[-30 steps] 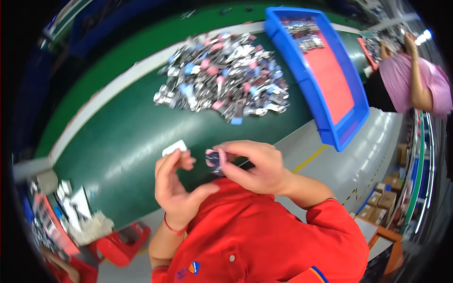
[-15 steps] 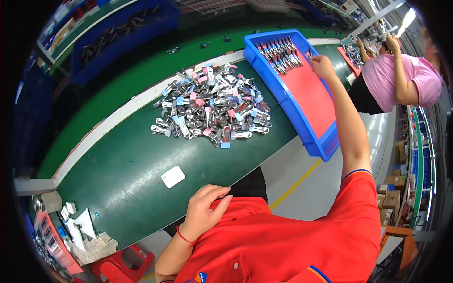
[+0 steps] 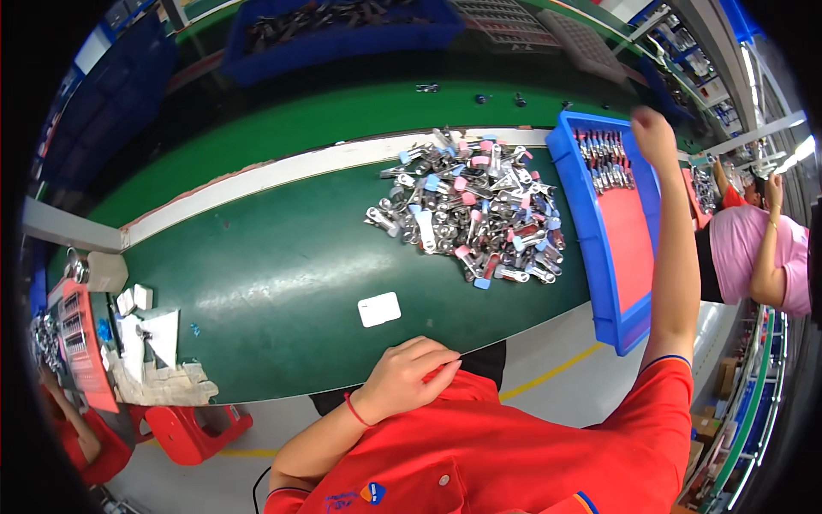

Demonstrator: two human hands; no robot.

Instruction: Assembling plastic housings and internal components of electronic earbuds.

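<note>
My right hand (image 3: pixel 652 137) is over the far right corner of a blue tray (image 3: pixel 591 248). Motion blurs its fingers, so what they hold, if anything, cannot be made out. Rows of small metal clips (image 3: pixel 606 158) stand at the tray's far end, on a red-pink liner (image 3: pixel 625 244). My left hand (image 3: pixel 413 377) lies near the bench's front edge, close to my red shirt, with thumb and fingers apart and nothing visible in it. Left of the tray is a heap of silver metal clips (image 3: pixel 479 210) with pink or light-blue ends.
A white card (image 3: pixel 379 309) lies on the green bench (image 3: pixel 265 283). Behind a white ledge (image 3: pixel 257 176) runs a green strip with a few loose clips. A red stool (image 3: pixel 193 433) stands at lower left. Another person (image 3: pixel 753 248) in pink works at right.
The view has turned, shifting the scene. My right hand, which was pinching a clip beside the rows, has moved up beyond the tray's far corner. My left hand stays near the bench edge.
</note>
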